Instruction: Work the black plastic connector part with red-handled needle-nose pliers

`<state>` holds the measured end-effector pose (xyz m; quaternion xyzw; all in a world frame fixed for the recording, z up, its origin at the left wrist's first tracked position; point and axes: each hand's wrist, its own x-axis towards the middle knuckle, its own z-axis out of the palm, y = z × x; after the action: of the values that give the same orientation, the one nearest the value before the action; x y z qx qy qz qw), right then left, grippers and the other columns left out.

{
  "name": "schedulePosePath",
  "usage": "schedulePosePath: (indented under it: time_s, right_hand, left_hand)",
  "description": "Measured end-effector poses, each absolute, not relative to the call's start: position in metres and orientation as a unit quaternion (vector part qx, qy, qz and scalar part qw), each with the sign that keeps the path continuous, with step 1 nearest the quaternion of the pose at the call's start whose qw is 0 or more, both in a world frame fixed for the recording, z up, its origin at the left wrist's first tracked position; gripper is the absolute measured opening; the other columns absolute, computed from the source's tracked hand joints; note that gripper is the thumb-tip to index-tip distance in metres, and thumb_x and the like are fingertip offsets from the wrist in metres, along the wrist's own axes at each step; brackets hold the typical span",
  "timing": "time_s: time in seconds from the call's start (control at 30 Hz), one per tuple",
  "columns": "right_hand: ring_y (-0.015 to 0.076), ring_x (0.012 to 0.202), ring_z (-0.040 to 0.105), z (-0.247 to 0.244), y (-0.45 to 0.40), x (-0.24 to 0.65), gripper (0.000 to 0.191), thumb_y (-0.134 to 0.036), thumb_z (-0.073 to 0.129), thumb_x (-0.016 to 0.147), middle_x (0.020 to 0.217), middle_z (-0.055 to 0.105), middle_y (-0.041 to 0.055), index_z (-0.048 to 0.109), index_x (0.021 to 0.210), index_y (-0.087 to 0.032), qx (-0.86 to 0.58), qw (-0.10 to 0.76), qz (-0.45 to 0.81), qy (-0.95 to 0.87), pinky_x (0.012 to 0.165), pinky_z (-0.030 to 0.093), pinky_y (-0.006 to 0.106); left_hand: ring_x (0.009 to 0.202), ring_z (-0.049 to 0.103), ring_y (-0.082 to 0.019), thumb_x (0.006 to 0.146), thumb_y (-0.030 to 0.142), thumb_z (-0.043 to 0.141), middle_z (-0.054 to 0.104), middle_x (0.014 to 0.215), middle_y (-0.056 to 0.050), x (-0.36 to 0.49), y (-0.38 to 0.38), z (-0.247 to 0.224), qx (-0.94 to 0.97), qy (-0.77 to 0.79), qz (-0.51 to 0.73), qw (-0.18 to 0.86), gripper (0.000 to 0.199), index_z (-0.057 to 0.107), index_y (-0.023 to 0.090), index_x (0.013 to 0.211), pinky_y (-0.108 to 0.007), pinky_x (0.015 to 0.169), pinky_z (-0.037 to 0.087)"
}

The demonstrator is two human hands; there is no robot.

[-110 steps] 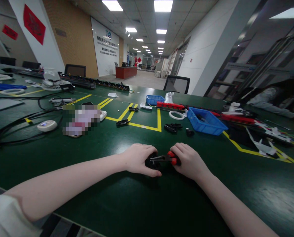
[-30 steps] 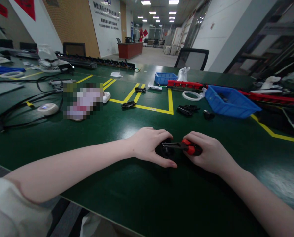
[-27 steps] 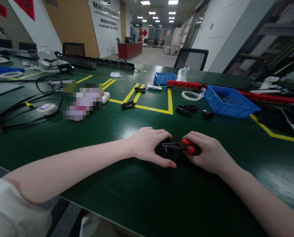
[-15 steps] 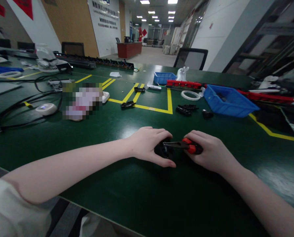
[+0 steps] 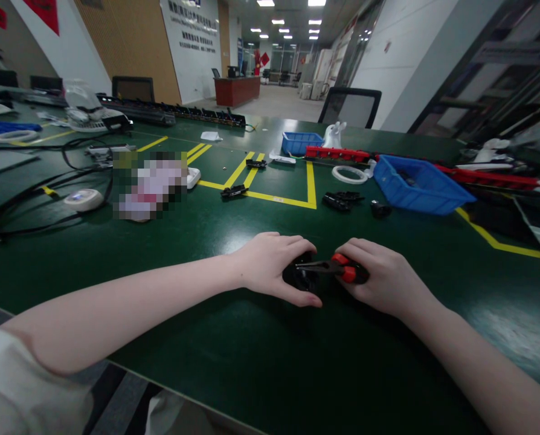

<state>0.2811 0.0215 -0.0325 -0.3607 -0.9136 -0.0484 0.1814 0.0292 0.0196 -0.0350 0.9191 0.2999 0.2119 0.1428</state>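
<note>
Green table [image 5: 270,362]: we see it spanning the view, with strips of yellow tape [image 5: 279,200] laid beyond the hands.
Larger blue bin [image 5: 426,188]: it stands farther off at the right, with dark pieces inside that we cannot make out.
Left hand [image 5: 274,263]: palm down, its fingers and thumb curve around the black part and hold it.
Right hand [image 5: 372,266]: its fingers are folded around the red handles of the pliers.
Pliers [image 5: 327,266]: we find them roughly level, nose pointing left and overlapping the black part; whether the tips bite or merely rest there, we cannot tell.
Loose black pieces [image 5: 342,200]: they lie on the table, left of the bin.
Black part [image 5: 302,278]: it sits between the left thumb and forefinger, partly hidden by the hand.
Slip risk: with a loose left hold or a poor tip angle, we judge that the part could twist and the nose skid into the left fingers.
Damage risk: too hard a squeeze might, we think, mark or crack the part.
Lettering: on the wall sign [image 5: 197,42] we make out 1 large row of Chinese characters, 1 Latin row too soft to spell, and 2 smaller Chinese rows; we see no brand on the pliers.
</note>
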Motion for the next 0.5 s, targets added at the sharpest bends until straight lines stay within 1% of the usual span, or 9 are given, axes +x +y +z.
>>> schedulePosePath:
  time_s: [0.1,0.27,0.5]
  right_hand:
    - [0.0228,0.076,0.062,-0.032,0.022,0.282,0.019,-0.020,0.057,0.073,0.089,0.066,0.0080,0.059,0.092,-0.019,-0.351,0.186,-0.080,-0.914,0.065,0.050,0.035]
    - [0.0254,0.083,0.064,-0.028,0.024,0.288,0.023,-0.020,0.057,0.073,0.095,0.068,0.0101,0.059,0.096,-0.019,-0.337,0.197,-0.121,-0.913,0.072,0.052,0.038]
    - [0.0263,0.081,0.064,-0.023,0.025,0.297,0.023,-0.019,0.057,0.074,0.095,0.068,0.0112,0.059,0.097,-0.019,-0.329,0.202,-0.174,-0.906,0.071,0.051,0.039]
  left_hand:
    - [0.098,0.068,-0.027,0.074,0.075,0.064,0.068,0.111,-0.007,0.029,0.019,-0.035,0.919,0.305,0.206,0.145,0.074,0.056,0.019,0.121,-0.035,0.087,0.049]
    - [0.097,0.067,-0.028,0.074,0.079,0.060,0.067,0.112,-0.009,0.029,0.021,-0.035,0.925,0.291,0.195,0.146,0.080,0.055,0.016,0.124,-0.039,0.086,0.049]
    - [0.098,0.067,-0.029,0.074,0.080,0.059,0.067,0.114,-0.010,0.028,0.022,-0.034,0.923,0.299,0.188,0.152,0.079,0.055,0.018,0.124,-0.038,0.084,0.050]
